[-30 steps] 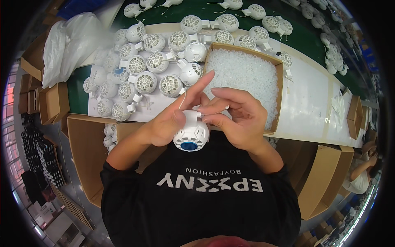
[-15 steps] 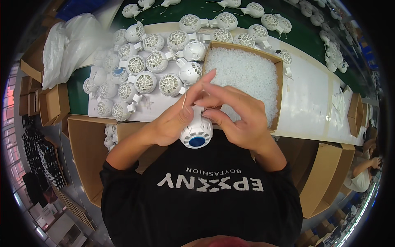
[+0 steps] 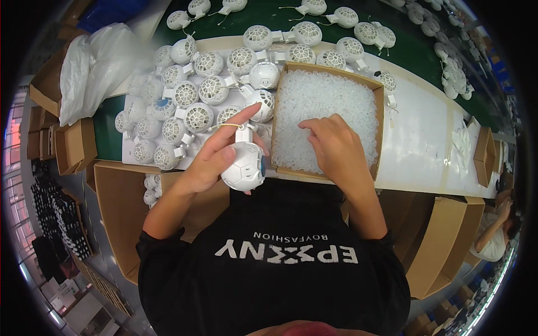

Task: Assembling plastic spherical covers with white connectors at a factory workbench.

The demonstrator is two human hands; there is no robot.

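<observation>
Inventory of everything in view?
tabletop: 1, white, centre
green surface: 1, green, beyond tabletop
shallow box: 1, brown, on tabletop
small pieces: uncountable, clear, in shallow box
loose round units: many, white, on tabletop and green surface
held unit: 1, white and blue, centre
plastic bag: 1, whitish, upper left
blue objects: several, blue, upper corners
other cartons: several, brown, left, right and front
co-worker: 1, white top, right edge
shirt: 1, black, bottom centre
left hand: 1, bare, around held unit
right hand: 1, bare, over small pieces
</observation>
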